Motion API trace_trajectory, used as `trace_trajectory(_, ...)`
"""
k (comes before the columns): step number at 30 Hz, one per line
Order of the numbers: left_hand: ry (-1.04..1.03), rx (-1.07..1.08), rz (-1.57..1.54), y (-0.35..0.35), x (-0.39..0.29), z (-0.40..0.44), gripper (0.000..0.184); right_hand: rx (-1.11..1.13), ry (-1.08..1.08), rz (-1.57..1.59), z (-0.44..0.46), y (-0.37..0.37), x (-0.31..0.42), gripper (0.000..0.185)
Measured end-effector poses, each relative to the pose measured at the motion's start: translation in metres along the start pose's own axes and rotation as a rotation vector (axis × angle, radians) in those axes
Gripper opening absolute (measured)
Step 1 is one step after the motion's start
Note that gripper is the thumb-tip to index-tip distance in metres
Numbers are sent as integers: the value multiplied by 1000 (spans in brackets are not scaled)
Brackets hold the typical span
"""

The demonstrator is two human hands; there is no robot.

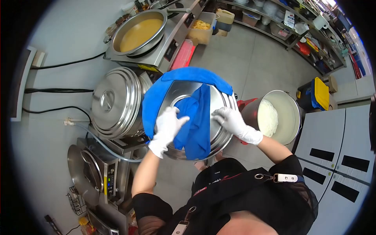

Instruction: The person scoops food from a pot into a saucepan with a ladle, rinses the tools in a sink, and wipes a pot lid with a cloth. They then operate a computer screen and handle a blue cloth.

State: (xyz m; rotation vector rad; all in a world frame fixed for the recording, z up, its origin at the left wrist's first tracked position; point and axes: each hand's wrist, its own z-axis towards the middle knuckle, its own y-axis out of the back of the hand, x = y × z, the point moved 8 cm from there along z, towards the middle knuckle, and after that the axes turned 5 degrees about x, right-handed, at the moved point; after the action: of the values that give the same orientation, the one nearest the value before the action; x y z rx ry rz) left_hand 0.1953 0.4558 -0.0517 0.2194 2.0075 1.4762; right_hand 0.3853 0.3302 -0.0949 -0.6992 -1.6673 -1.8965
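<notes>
A large round metal lid [217, 127] lies in front of me, with a blue cloth [194, 121] bunched across its middle. More blue cloth [156, 92] wraps round the far and left rim. My left hand [168, 128], in a white glove, is over the lid's left side beside the bunched cloth, its thumb apart from the fingers. On the right side of the lid rests my right hand [231, 122], also gloved, with bent fingers close to the metal; nothing shows in it. What lies under the lid is mostly hidden.
A lidded steel pot [113, 102] stands at the left, below a pan of yellowish liquid [141, 35] on a cooker. At the right is a tall open pot [288, 113] with white contents. A wok [84, 172] sits lower left; grey cabinets [321, 129] stand at the right.
</notes>
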Motion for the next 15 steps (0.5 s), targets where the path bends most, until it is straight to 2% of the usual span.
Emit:
trace_trajectory(1, -23, 5, 38, -22, 7, -11, 27, 67, -26, 88, -6, -17, 6, 29)
trace_trajectory(3, -20, -74, -84, -36, 20, -22, 24, 136, -24, 22, -11, -27, 38, 31)
trace_trajectory(5, 77, -155, -283, -12, 25, -31, 22, 186, -30, -38, -14, -40, 47, 32)
trace_trajectory(7, -25, -346, -450, 17, 31, -37, 20, 164, -20, -166, -12, -48, 45, 31)
trace_trajectory(8, 44, -252, -717, 30, 31, -39, 19, 110, -27, -134, -10, -42, 49, 30)
trace_trajectory(9, -1, -235, -826, 52, 21, -44, 18, 28, -20, -66, -8, -33, 56, 28)
trace_trajectory(11, -34, -249, -905, 72, 31, -45, 19, -24, -31, 32, 2, -20, 70, 33)
trace_trajectory(12, -14, -189, -1000, 78, 35, -46, 18, -28, -20, 30, 8, -16, 81, 33)
trace_trajectory(14, -44, -62, -1151, 94, 31, -49, 18, -94, -163, 699, 22, -4, 92, 45)
trace_trajectory(15, -105, -62, -1205, 104, 24, -56, 18, 44, -376, 932, 28, -7, 97, 59)
